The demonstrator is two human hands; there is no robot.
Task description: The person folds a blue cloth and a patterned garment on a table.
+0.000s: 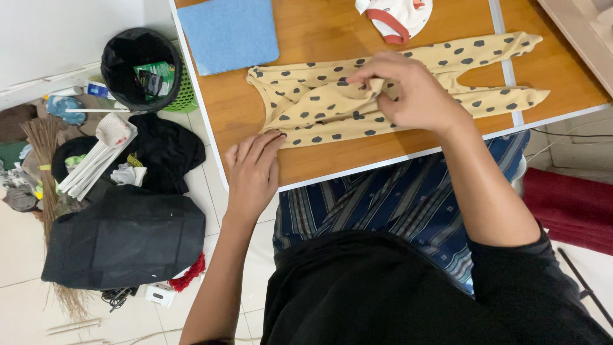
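Note:
A yellow baby one-piece with dark spots lies flat across the wooden table, its legs stretching to the right. My left hand rests flat on the table with its fingertips pressing the garment's lower left edge. My right hand lies over the garment's middle, fingers pinching a fold of the cloth.
A folded blue cloth lies at the table's far left. A white and red garment sits at the far edge. On the floor to the left stand a bin with a black liner, a black bag, a broom and loose clutter.

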